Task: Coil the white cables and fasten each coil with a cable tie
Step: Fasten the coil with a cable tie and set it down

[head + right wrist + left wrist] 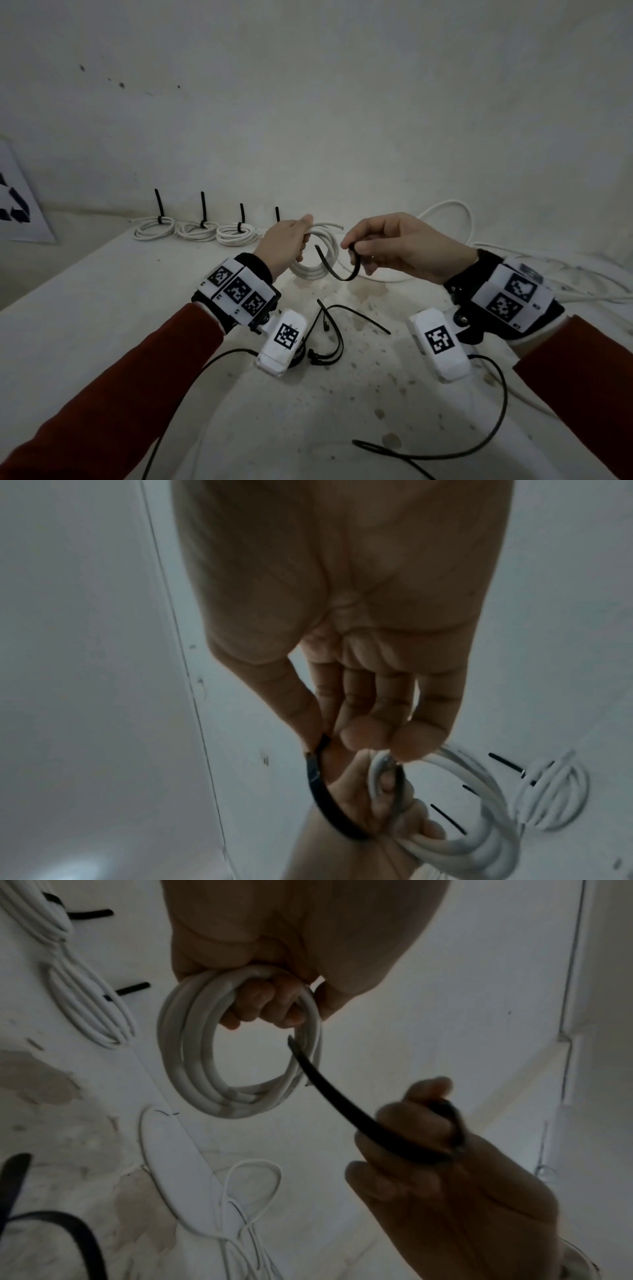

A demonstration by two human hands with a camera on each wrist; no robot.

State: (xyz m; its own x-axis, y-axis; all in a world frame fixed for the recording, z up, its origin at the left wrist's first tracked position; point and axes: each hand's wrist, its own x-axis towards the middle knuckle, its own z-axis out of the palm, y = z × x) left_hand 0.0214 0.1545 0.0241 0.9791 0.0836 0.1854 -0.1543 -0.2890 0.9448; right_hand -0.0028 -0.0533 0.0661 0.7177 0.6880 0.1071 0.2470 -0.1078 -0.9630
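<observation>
My left hand (pixel 291 240) grips a coil of white cable (pixel 317 265) at its top and holds it upright above the table; the same coil (pixel 192 1056) hangs from the curled fingers (pixel 267 1007) in the left wrist view. My right hand (pixel 387 246) pinches one end of a black cable tie (pixel 337 269) between thumb and fingers. The tie (pixel 346 1102) curves down and left, and its free tip reaches the coil's right side. In the right wrist view the tie (pixel 320 791) arcs below my fingertips (pixel 363 737), next to the coil (pixel 479 840).
Three tied coils (pixel 198 230) with upright black tie tails lie in a row at the table's far edge. Loose black ties (pixel 334 337) lie on the stained table (pixel 102 308) between my wrists. Uncoiled white cable (pixel 452 212) trails at the right. A printed sheet (pixel 17 202) leans at left.
</observation>
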